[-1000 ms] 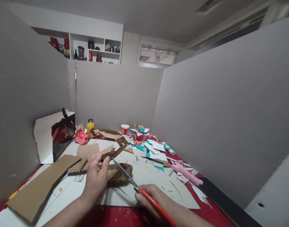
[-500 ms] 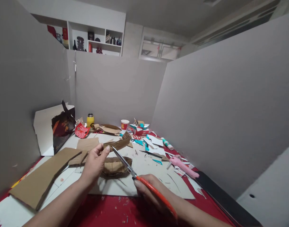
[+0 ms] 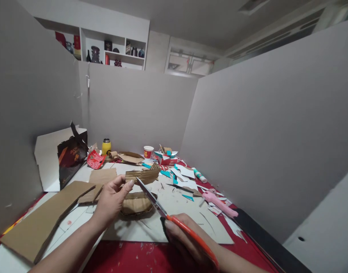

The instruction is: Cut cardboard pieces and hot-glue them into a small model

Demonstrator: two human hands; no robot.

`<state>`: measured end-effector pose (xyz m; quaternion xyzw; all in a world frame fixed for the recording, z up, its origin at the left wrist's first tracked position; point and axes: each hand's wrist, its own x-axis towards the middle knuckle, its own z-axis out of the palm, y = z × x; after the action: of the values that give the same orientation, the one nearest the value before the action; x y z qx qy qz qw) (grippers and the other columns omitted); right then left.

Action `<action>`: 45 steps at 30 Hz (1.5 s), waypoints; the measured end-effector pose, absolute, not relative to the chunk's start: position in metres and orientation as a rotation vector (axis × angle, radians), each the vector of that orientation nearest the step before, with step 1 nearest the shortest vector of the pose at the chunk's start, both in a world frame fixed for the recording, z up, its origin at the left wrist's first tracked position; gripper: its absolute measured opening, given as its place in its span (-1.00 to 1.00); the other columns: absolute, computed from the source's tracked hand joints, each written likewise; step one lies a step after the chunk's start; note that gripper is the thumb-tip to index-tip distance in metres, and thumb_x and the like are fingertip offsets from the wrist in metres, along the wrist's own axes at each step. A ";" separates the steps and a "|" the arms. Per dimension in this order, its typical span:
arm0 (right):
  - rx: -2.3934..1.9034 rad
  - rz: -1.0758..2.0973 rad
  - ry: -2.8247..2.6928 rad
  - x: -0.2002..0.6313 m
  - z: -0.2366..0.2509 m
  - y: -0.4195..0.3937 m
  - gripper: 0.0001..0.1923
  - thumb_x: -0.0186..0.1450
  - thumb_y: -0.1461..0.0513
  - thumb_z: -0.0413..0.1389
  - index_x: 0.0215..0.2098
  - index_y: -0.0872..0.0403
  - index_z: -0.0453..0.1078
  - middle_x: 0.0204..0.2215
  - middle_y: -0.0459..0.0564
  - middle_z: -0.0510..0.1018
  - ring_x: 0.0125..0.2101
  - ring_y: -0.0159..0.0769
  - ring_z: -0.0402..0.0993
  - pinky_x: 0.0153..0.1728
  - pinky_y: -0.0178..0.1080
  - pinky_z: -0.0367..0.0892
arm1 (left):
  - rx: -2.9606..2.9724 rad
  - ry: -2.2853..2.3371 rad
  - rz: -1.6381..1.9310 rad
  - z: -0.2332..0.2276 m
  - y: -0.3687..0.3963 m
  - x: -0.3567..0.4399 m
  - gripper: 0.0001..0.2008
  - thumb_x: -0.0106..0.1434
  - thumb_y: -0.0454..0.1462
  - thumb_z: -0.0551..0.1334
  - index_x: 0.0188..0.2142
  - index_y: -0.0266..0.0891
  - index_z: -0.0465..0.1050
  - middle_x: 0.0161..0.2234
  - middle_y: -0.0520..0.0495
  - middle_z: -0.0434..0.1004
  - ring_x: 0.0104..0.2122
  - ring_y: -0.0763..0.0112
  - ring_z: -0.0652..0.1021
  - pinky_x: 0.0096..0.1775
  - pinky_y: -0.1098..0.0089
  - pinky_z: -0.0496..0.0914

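At blades (image 3: 151, 197): cardboard strip (image 3: 142, 175) now flatter.

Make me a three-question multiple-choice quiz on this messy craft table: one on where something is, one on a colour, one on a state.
1. Where is the yellow bottle?
A. by the back wall
B. in the left hand
C. on the shelf

2. What colour are the scissors' handles?
A. blue
B. orange
C. black

3. The corrugated cardboard strip is
A. lying flat
B. rolled up
C. held up off the table

A: it stands at the table's far edge.
B: orange shows in the right hand.
C: the left hand pinches its end.
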<state>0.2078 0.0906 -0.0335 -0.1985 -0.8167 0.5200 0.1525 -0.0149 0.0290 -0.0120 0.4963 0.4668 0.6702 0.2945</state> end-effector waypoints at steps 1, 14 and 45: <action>-0.567 1.510 -2.337 0.209 -0.033 0.090 -0.37 0.26 -0.26 -0.15 -0.66 0.05 0.02 -0.80 -0.20 0.10 -0.73 -0.54 -0.03 -0.73 -0.36 -0.15 | 1.345 1.245 1.786 -0.012 0.029 -0.014 -0.78 0.22 -0.13 0.25 -0.24 -0.22 0.52 -0.35 0.00 0.58 -0.32 0.38 0.52 -0.25 0.42 0.37; -0.496 1.827 -2.250 0.218 -0.029 0.090 -0.31 0.25 -0.28 -0.19 -0.48 0.15 0.30 -0.84 -0.21 0.20 -0.82 -0.50 0.13 -0.75 -0.44 0.13 | 1.594 1.324 1.756 -0.008 0.021 -0.019 -0.71 0.33 -0.14 0.11 -0.08 -0.15 0.51 -0.18 -0.04 0.59 -0.26 0.33 0.53 -0.19 0.36 0.39; -0.479 1.460 -2.397 0.221 -0.039 0.087 -0.33 0.33 -0.21 -0.23 -0.69 0.09 0.12 -0.81 -0.15 0.18 -0.76 -0.53 0.05 -0.73 -0.40 -0.08 | 1.641 1.201 1.705 -0.002 0.020 -0.018 -0.72 0.34 -0.17 0.11 -0.12 -0.23 0.53 -0.18 -0.07 0.61 -0.25 0.33 0.55 -0.14 0.35 0.38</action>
<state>0.2210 0.0873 -0.0395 -0.1665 -0.8327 0.5073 0.1466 -0.0184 0.0203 -0.0020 0.6000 0.4393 0.6235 0.2414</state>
